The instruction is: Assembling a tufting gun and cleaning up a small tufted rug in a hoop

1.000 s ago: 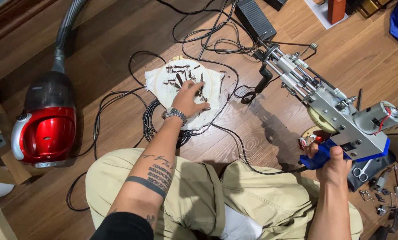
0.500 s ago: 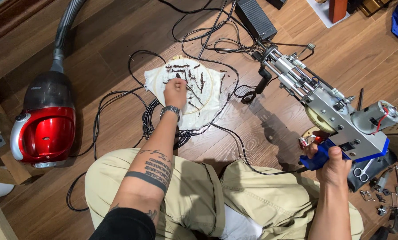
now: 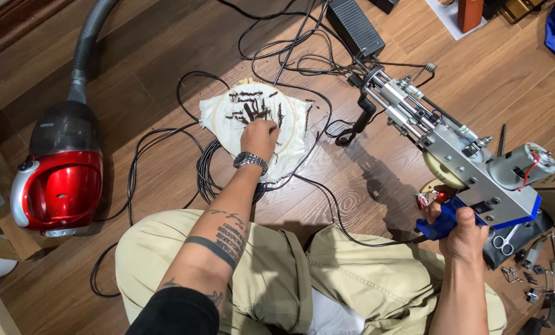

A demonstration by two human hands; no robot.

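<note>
Left hand: the left hand (image 3: pixel 260 135) rests fingers-down on the white cloth (image 3: pixel 228 121), fingertips pinched at a dark yarn scrap (image 3: pixel 252 111); whether a scrap is actually gripped cannot be told.
Cloth: stretched in a round hoop (image 3: pixel 288 146) on the wooden floor (image 3: pixel 153 56); its near edge lies under the wrist, its far edge just beyond the fingertips.
Right hand: the right hand (image 3: pixel 462 232) is clenched around the blue grip of the tufting gun (image 3: pixel 469 167), which extends away from the hand toward the cloth's right edge.
Cables: black cables (image 3: pixel 209 177) loop just left of the left wrist and run beyond the cloth.
Open room: bare floor lies left of the left hand, up to the red vacuum cleaner (image 3: pixel 57 186).
Clutter: scissors (image 3: pixel 505 243) and small parts sit just right of the right hand.
</note>
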